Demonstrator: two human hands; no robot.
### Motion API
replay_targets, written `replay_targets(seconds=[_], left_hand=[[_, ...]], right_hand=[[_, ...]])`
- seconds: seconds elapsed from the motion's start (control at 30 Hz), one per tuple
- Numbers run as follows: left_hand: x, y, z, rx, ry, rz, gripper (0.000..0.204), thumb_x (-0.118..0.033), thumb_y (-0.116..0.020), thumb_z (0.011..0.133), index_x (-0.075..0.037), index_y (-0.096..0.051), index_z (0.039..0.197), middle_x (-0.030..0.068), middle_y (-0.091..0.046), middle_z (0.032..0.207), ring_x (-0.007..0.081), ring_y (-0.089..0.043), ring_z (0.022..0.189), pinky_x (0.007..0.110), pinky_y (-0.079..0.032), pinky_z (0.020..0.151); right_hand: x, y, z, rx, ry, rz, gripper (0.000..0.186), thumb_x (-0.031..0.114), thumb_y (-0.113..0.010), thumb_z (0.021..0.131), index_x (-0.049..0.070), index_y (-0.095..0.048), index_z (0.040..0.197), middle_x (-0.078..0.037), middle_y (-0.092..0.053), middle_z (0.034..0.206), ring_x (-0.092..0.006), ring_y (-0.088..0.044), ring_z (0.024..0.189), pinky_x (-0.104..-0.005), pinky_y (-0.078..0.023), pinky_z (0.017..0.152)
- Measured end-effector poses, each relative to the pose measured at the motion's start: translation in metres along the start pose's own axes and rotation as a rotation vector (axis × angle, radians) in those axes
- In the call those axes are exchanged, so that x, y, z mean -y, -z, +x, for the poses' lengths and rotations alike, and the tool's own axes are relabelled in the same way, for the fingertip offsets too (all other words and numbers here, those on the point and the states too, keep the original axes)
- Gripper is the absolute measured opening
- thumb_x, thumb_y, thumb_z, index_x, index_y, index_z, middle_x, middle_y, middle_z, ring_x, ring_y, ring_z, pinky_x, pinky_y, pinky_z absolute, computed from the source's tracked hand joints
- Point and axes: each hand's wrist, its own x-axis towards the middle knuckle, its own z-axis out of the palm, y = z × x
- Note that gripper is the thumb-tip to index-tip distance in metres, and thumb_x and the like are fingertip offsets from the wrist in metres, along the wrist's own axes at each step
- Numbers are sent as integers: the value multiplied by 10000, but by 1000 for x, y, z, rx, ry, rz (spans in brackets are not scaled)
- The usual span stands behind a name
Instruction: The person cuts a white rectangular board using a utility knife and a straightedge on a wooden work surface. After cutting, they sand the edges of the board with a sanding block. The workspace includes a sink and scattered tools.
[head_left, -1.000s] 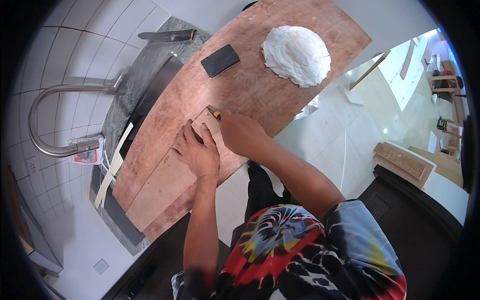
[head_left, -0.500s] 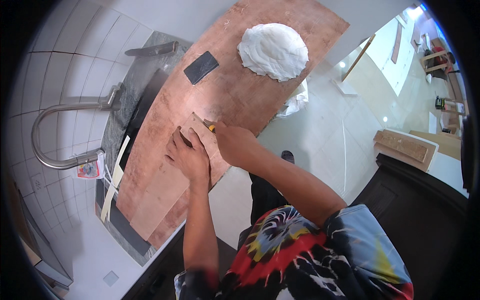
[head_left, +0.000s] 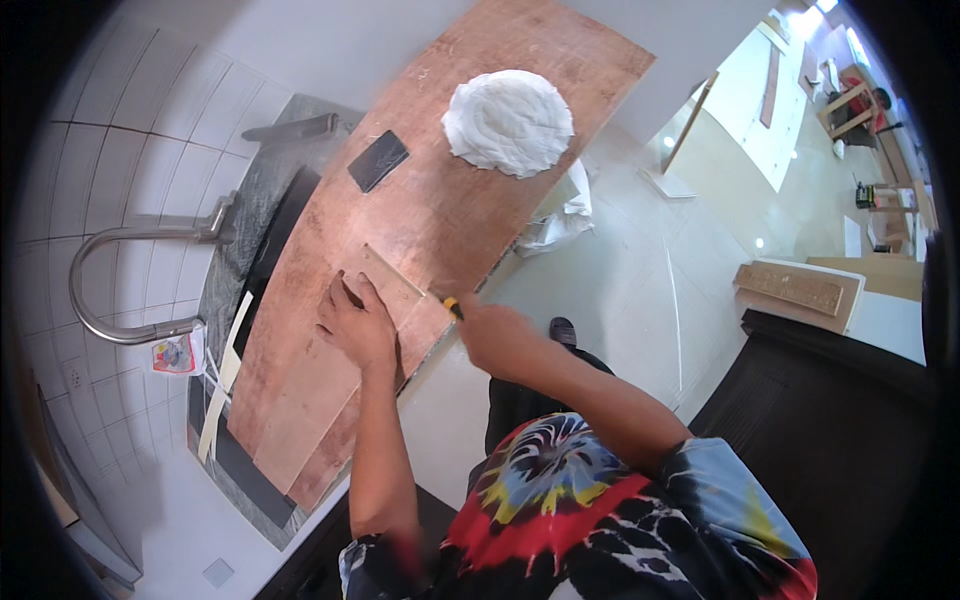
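My left hand rests with spread fingers on a thin pale strip lying lengthwise on a mottled reddish-brown board. My right hand grips a yellow-and-black cutter, whose tip is at the right corner of the strip's far end. Farther up the board lie a dark rectangular slab and a round, crumpled white cloth.
A curved steel faucet, grey counter and small packet are at left. A white bundle lies beside the board. Leaning panels stand at right, near a dark surface. Another person is at upper right.
My right hand has moved right and down with the cutter across the strip's far end, away from my left hand. The whole view has shifted slightly.
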Motion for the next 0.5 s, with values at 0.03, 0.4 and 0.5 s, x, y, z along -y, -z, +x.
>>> replay_targets(seconds=[0.03,0.4,0.5], left_hand=[[3,1,-5,22,10,18,492,-444,-562,1046,-113,-615,1406,139,-587,1415,322,-472,1389,631,-239,1191],[5,5,-2,94,0,-10,521,-457,-534,1062,-110,-570,1449,158,-548,1436,322,-428,1422,672,-194,1198],[7,4,-2,97,-6,-3,530,-467,-521,1067,-106,-563,1453,156,-547,1428,321,-423,1426,680,-189,1195]], right_hand=[[8,4,-4,-11,-41,25,240,182,-521,1047,-41,-485,1124,-280,-699,822,-503,-688,808,-579,-534,732],[31,-23,105,-129,153,-2,200,71,-558,932,-48,-536,1091,-293,-718,873,-454,-734,826,-531,-584,737],[37,-19,111,-37,125,-58,230,78,-563,931,-50,-547,1121,-277,-729,901,-438,-742,861,-513,-592,772]])
